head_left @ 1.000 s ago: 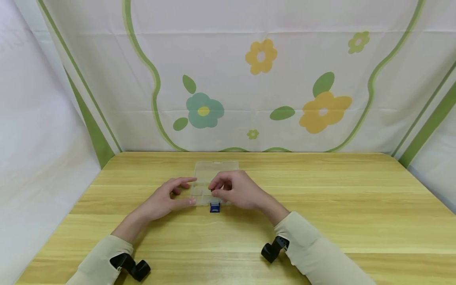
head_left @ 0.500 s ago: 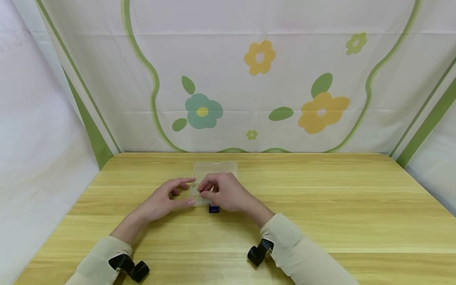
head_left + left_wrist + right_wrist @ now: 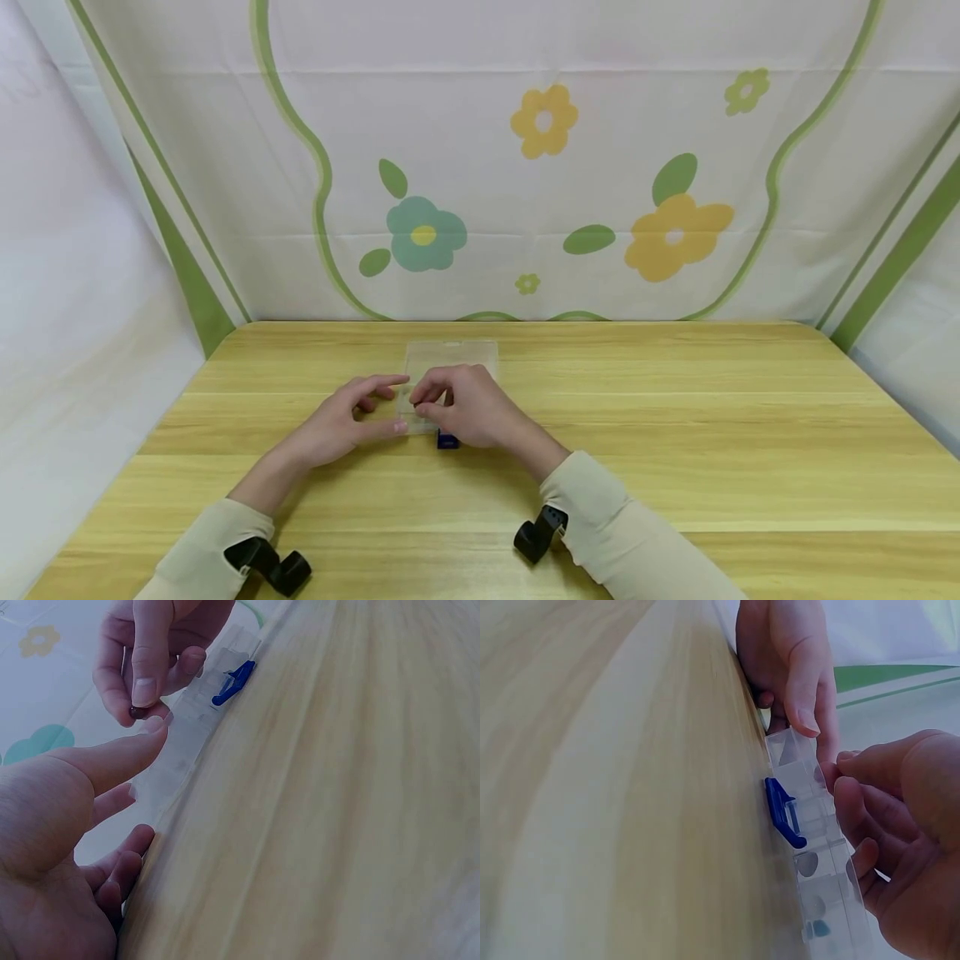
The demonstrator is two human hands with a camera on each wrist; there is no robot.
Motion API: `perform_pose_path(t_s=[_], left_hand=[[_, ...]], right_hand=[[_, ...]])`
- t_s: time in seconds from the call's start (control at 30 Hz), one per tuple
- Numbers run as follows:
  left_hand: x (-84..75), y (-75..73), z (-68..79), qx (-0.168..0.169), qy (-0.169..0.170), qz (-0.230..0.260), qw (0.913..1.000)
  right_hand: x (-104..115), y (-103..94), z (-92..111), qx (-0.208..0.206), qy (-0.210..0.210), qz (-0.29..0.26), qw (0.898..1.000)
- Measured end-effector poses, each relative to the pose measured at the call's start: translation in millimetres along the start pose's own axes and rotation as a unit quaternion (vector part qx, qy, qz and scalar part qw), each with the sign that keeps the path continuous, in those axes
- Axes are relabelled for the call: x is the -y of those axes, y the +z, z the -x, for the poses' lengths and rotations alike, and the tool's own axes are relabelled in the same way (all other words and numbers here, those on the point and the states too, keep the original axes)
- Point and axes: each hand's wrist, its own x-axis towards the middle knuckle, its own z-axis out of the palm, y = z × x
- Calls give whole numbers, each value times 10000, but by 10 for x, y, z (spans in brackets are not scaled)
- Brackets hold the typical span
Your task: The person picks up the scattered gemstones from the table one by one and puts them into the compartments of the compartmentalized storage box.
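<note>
A clear plastic compartment box (image 3: 422, 426) lies on the table with its lid (image 3: 453, 353) folded back and a blue latch (image 3: 447, 440) at its front. Between thumb and fingertips my right hand (image 3: 474, 410) pinches a small dark reddish piece (image 3: 137, 712), bead-like in size, over the box's left end. My left hand (image 3: 336, 427) is at that same end, thumb and index finger stretched apart with the fingertips right at the box's edge. In the right wrist view a grey rounded piece (image 3: 808, 863) and small teal pieces (image 3: 821, 928) show through the box wall.
The wooden table (image 3: 675, 467) extends to both sides and toward me. A white cloth backdrop (image 3: 480, 167) with printed flowers stands behind its far edge. Black wrist cameras (image 3: 540, 535) jut out below both sleeves.
My right hand has moved left over the box, carrying the small dark piece from the middle toward the left end. It now covers part of the blue latch. My left hand has hardly moved.
</note>
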Motion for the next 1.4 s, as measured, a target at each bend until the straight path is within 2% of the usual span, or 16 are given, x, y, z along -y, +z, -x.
perform_pose_path(t_s=[0.2, 0.37, 0.7, 1.4], left_hand=[[12, -13, -4, 22, 97, 2, 10000], [12, -8, -4, 12, 18, 33, 10000], [-3, 2, 1, 21, 2, 89, 10000], [5, -9, 10, -8, 20, -29, 10000]], right_hand=[[15, 27, -18, -71, -64, 73, 9999], [33, 55, -37, -45, 0, 279, 9996], [52, 74, -43, 164, -48, 820, 9965], [40, 63, -34, 236, -274, 886, 9954]])
